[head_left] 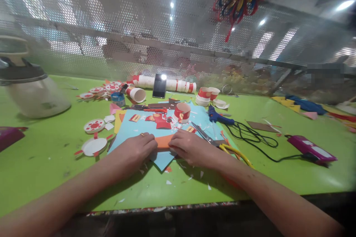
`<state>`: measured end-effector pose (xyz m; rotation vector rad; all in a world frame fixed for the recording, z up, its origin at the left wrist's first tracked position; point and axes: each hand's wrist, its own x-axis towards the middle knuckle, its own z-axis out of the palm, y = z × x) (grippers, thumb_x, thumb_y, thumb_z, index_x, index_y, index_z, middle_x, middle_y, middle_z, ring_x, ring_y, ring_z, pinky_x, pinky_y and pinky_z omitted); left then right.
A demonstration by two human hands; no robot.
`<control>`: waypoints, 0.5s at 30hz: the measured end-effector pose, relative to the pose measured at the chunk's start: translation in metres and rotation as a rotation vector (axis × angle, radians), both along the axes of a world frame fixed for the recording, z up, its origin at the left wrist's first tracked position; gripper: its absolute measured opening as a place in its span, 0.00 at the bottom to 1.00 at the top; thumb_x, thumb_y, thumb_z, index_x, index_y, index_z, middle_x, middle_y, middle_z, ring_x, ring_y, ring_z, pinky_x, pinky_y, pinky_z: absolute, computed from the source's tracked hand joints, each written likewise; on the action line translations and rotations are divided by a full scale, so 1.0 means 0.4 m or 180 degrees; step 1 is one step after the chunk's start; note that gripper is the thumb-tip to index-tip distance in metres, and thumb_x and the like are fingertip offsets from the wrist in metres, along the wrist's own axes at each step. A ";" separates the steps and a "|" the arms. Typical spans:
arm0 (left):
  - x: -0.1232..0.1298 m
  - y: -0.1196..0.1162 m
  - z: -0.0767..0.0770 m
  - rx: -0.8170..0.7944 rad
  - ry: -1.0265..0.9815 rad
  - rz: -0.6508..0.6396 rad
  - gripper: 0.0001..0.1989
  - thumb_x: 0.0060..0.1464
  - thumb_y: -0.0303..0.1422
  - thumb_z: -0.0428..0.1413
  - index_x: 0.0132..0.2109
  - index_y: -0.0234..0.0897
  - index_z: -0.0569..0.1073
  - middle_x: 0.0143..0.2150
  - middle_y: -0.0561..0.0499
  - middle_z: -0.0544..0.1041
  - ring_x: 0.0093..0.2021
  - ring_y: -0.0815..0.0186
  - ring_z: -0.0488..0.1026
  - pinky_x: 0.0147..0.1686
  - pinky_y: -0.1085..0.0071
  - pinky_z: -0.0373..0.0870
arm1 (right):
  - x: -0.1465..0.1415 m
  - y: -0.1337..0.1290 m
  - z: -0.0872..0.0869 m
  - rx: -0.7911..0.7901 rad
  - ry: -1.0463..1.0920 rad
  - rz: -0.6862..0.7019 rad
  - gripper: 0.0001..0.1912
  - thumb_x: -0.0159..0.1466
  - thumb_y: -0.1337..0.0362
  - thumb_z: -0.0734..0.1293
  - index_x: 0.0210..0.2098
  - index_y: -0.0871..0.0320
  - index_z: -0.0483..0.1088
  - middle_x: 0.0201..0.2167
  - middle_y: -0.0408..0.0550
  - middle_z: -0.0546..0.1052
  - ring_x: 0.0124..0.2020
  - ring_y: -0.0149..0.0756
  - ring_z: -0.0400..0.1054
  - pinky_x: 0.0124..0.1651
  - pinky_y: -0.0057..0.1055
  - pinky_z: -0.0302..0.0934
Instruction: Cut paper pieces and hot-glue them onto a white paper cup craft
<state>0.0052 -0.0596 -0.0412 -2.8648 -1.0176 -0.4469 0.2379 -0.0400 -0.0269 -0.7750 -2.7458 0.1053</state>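
Between my two hands lies an orange strip of paper [163, 142], with a hand closed on each end of it. My left hand [139, 150] wears a ring and grips the left end. On the right end, the fingers of my right hand [193, 148] are bent over the edge. Blue paper sheets [126, 126] lie underneath. Just beyond stands a cut paper cup ring [182, 113], beside red paper scraps [162, 120]. Yellow-handled scissors [211, 139] lie partly behind my right forearm.
A blue glue gun [219, 116] is wired to a purple power strip [311, 148]. A phone [159, 86] leans against stacked cups [178, 84]. White discs with red tabs [94, 146] lie left, near a blue jar [118, 99]. A large jug [33, 89] stands far left.
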 end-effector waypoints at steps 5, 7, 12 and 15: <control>0.000 -0.006 0.008 0.0185 -0.0023 0.0050 0.08 0.50 0.18 0.49 0.36 0.34 0.65 0.33 0.49 0.67 0.29 0.65 0.61 0.27 0.69 0.59 | -0.002 0.008 -0.011 0.0486 0.0191 -0.0024 0.10 0.64 0.75 0.59 0.34 0.62 0.72 0.30 0.51 0.73 0.33 0.36 0.61 0.35 0.32 0.57; -0.001 -0.004 0.011 0.0362 -0.0113 0.0082 0.08 0.50 0.19 0.50 0.37 0.34 0.65 0.33 0.48 0.68 0.29 0.64 0.61 0.27 0.69 0.59 | -0.004 0.007 -0.012 0.0729 0.0256 -0.0079 0.11 0.64 0.75 0.59 0.33 0.63 0.72 0.28 0.51 0.72 0.32 0.36 0.59 0.34 0.33 0.56; 0.010 0.003 0.024 0.0490 -0.0368 0.0051 0.05 0.58 0.27 0.50 0.41 0.32 0.69 0.35 0.45 0.70 0.35 0.61 0.65 0.34 0.66 0.64 | -0.011 -0.005 -0.011 0.1197 0.0297 -0.0141 0.12 0.65 0.74 0.57 0.33 0.64 0.72 0.27 0.52 0.70 0.32 0.39 0.56 0.34 0.35 0.54; 0.032 0.005 0.032 0.0572 -0.0299 0.0088 0.10 0.61 0.34 0.48 0.41 0.32 0.71 0.36 0.44 0.71 0.38 0.59 0.65 0.37 0.63 0.64 | -0.015 -0.014 -0.017 0.1323 0.0274 -0.0190 0.15 0.66 0.73 0.55 0.31 0.65 0.71 0.26 0.52 0.69 0.32 0.39 0.56 0.34 0.36 0.54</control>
